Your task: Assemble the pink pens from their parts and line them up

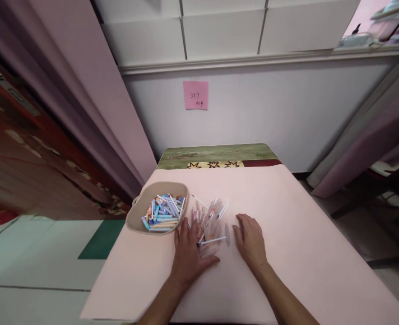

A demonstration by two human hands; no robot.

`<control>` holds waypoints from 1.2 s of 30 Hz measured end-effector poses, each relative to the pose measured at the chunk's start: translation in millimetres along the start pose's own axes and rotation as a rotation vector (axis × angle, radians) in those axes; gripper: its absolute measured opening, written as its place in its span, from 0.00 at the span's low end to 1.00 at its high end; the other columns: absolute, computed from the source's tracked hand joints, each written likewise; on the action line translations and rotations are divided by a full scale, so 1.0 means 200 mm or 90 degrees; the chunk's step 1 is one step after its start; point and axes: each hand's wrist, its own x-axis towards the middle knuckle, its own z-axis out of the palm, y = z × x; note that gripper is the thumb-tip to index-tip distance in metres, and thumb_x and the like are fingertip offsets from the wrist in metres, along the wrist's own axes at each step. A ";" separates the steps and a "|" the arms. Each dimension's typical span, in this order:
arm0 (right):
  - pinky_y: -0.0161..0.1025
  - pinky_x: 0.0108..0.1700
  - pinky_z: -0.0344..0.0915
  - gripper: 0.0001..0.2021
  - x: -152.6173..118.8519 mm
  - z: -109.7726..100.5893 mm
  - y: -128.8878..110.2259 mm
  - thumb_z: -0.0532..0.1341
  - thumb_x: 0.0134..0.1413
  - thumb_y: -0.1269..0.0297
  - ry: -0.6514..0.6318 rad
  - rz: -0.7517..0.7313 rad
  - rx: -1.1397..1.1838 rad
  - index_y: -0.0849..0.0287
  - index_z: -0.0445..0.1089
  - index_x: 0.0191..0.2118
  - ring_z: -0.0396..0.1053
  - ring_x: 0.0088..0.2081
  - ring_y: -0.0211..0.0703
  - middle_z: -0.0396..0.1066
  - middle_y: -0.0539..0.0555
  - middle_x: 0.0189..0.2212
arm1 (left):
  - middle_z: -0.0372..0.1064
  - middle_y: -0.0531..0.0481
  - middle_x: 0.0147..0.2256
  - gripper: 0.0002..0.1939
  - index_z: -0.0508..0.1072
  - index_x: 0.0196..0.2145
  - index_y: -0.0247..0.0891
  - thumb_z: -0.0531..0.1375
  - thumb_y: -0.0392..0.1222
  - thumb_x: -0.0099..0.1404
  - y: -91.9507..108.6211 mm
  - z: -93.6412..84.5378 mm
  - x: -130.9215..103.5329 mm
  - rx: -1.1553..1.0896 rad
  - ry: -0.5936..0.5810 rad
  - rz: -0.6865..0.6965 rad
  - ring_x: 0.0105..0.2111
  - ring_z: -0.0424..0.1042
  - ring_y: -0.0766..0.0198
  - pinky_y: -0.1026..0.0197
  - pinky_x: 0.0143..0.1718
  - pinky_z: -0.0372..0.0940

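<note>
A loose pile of clear pen barrels [215,216] lies on the pink tabletop, mixed with thin white pen refills [213,241]. At the pile's left edge is my left hand [188,255], palm down, fingers stretched forward and thumb spread to the right. My right hand [252,238] rests on the table just right of the pile, fingers slightly bent and thumb apart, holding nothing I can see. A beige plastic basket [133,221] stands left of the pile. Inside it are blue, orange and white pen pieces [165,212]. Some barrels near my left fingers are blurred.
The pink-covered table [287,280] has a green patterned strip [220,153] at its far end, against the wall. A pink sticky note [196,95] hangs on the wall below white boxes [223,34]. Curtains [67,81] flank the table on both sides.
</note>
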 end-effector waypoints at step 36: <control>0.46 0.45 0.56 0.10 0.66 0.16 -0.45 0.58 0.53 0.63 -0.260 -0.033 -0.217 0.60 0.76 0.36 0.71 0.40 0.51 0.75 0.61 0.37 | 0.60 0.34 0.57 0.29 0.57 0.59 0.34 0.54 0.51 0.65 0.02 0.05 0.07 -0.068 0.188 -0.029 0.57 0.60 0.48 0.44 0.55 0.57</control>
